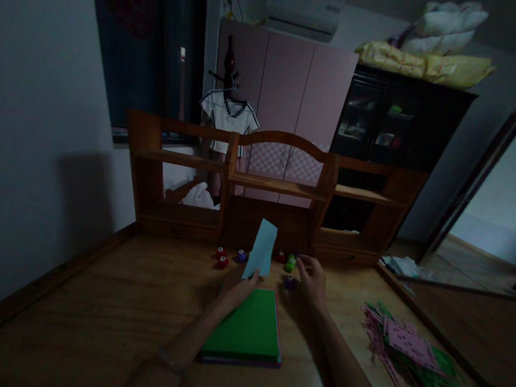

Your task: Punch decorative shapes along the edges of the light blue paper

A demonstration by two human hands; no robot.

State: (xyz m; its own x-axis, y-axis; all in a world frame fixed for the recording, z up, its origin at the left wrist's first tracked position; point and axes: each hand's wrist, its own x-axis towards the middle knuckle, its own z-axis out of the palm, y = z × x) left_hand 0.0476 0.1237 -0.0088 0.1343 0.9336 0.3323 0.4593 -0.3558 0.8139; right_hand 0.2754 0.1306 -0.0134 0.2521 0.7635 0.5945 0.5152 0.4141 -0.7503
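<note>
Pale blue paper slip [261, 248]; green-topped paper stack [248, 330] (pink edges beneath); red, purple, green punches [291, 263]; pink-and-green scraps [404, 345], lower right; brown table [79, 303].

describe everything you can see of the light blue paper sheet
The light blue paper sheet is a plain, narrow rectangle that looks like thin craft paper, unmarked on the side shown. It stands nearly upright, tilted slightly to the right, above the wooden desk. The left hand pinches its lower corner; nothing else touches it. Behind it sit small coloured punches, and below lies a green-topped paper stack. The right hand is beside it, apart.
</note>
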